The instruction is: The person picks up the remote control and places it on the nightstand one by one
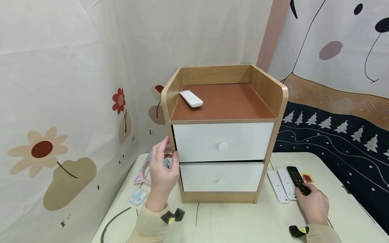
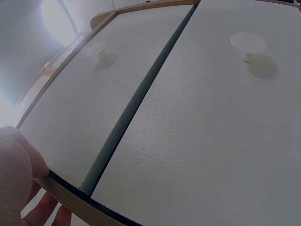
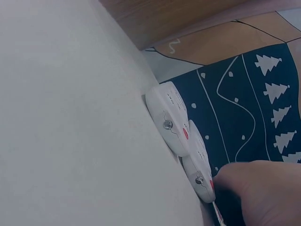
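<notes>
A black remote control (image 1: 295, 179) lies at the right of the table, its near end held by my right hand (image 1: 313, 204). Close against its left side are two white remote controls (image 1: 278, 186), whose rounded ends show in the right wrist view, where the black one is hidden. With my left hand (image 1: 164, 172) I hold the left edge of a wooden cabinet (image 1: 174, 145), thumb at the front and fingers around the outer side. Both white drawers, the upper drawer (image 1: 197, 141) and the lower drawer (image 1: 197, 177), have round knobs. Another white remote control (image 1: 191, 99) lies on the cabinet's brown top.
Behind my left hand lies a pink and blue headset-like item (image 1: 145, 172), partly hidden. Nearer are earphones in a clear case (image 1: 138, 196) and a dark cable (image 1: 113, 221). A round red and yellow sticker (image 1: 307, 178) is beside the black remote. Patterned cloth surrounds the table (image 1: 225, 219).
</notes>
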Demonstrator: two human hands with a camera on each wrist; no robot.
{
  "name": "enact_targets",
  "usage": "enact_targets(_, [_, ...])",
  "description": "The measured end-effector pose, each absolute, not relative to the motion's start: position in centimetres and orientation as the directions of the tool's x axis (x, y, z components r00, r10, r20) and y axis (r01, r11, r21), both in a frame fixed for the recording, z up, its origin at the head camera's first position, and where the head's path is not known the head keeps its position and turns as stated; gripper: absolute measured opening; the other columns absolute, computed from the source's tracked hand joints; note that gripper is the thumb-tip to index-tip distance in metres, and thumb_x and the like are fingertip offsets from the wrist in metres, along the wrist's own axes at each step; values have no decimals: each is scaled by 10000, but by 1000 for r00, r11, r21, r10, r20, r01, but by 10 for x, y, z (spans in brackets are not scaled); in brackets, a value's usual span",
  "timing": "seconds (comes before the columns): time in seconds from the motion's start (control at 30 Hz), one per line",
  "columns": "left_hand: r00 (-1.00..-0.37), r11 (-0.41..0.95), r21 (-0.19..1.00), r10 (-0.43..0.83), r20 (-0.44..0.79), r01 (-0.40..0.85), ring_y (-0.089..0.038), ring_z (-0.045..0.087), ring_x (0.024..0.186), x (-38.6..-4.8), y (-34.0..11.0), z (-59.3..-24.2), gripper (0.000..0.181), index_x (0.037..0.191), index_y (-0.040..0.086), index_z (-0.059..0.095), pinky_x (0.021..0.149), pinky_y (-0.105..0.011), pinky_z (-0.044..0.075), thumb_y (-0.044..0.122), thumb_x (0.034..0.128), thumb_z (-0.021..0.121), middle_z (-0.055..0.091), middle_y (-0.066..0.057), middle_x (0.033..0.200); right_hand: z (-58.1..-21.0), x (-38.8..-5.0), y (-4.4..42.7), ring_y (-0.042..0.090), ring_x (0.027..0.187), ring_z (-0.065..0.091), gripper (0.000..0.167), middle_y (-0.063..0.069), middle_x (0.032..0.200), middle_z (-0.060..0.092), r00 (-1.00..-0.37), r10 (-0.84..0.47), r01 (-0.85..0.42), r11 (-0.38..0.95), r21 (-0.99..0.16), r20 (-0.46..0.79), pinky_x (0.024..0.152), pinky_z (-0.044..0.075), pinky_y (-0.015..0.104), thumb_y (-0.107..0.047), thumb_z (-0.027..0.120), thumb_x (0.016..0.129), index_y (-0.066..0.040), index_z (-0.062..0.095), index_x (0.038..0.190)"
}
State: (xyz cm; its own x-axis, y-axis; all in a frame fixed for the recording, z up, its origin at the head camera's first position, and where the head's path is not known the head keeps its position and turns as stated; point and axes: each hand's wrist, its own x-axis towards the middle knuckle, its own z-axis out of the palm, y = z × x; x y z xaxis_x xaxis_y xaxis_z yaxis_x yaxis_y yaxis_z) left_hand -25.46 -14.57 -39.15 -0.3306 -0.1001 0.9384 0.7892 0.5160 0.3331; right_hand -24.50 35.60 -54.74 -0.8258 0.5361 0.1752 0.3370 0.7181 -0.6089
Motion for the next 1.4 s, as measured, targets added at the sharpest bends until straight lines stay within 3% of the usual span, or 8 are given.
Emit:
enact_targets(0.37, [-346, 523, 346, -102, 933, 779, -324, 721, 955, -255, -146, -392, 612, 1535, -51, 568, 870, -135, 594, -137, 940, 681, 652, -274, 1311, -543, -246, 349, 620, 1359, 563, 583, 397, 1453, 615, -777, 602, 348, 654, -671, 184, 1171, 447, 723, -342, 700, 1019, 77, 635, 1419])
enact_targets(0.5, [-385, 518, 383, -110, 916, 764, -330, 716, 953, -253, -146, -393, 594, 1535, -52, 562, 894, -109, 573, -123, 956, 670, 640, -273, 1320, -543, -245, 347, 604, 1320, 604, 551, 382, 1407, 658, -760, 607, 316, 658, -683, 234, 1141, 467, 709, -335, 714, 1008, 71, 665, 1376])
enact_targets(0.83, [-379, 518, 381, -114, 918, 766, -326, 709, 923, -253, -146, -392, 591, 1530, -54, 565, 890, -107, 572, -131, 954, 670, 642, -279, 1301, -539, -244, 341, 588, 1135, 679, 427, 392, 1263, 722, -716, 574, 174, 698, -695, 397, 1004, 450, 672, -277, 771, 967, 54, 736, 1233])
enact_targets(0.93, [-386, 511, 385, -111, 916, 768, -329, 706, 936, -253, -145, -392, 591, 1531, -55, 561, 893, -117, 576, -131, 955, 667, 640, -275, 1308, -535, -243, 335, 556, 1090, 683, 397, 369, 1234, 744, -692, 567, 121, 702, -701, 448, 951, 439, 623, -261, 791, 946, 45, 757, 1197])
enact_targets(1.03, [-376, 511, 375, -106, 920, 773, -330, 705, 938, -254, -144, -393, 600, 1532, -59, 561, 889, -127, 583, -137, 947, 673, 639, -282, 1300, -527, -242, 327, 508, 1041, 690, 350, 325, 1190, 774, -659, 552, 55, 714, -698, 512, 867, 439, 486, -232, 822, 912, 25, 780, 1147])
enact_targets(1.13, [-363, 512, 365, -109, 925, 777, -329, 706, 958, -255, -144, -393, 610, 1535, -52, 566, 886, -127, 590, -142, 942, 679, 643, -280, 1297, -518, -241, 316, 408, 920, 689, 307, 288, 1102, 801, -619, 518, -27, 737, -675, 590, 782, 402, 353, -189, 850, 874, 22, 792, 1090])
enact_targets(1.3, [-353, 516, 357, -111, 929, 778, -337, 701, 1014, -255, -145, -393, 618, 1540, -45, 568, 884, -126, 597, -145, 941, 682, 647, -279, 1299, -501, -238, 301, -118, 837, 496, 275, 266, 1038, 815, -573, 480, -123, 751, -649, 664, 756, 376, 287, -148, 869, 840, 22, 797, 1042])
enact_targets(1.4, [-359, 512, 363, -111, 927, 778, -328, 703, 986, -255, -145, -393, 616, 1539, -47, 565, 887, -126, 591, -142, 943, 682, 644, -278, 1294, -492, -236, 295, -265, 855, 359, 270, 267, 1035, 812, -564, 474, -152, 746, -649, 676, 760, 377, 280, -149, 868, 842, 23, 790, 1035])
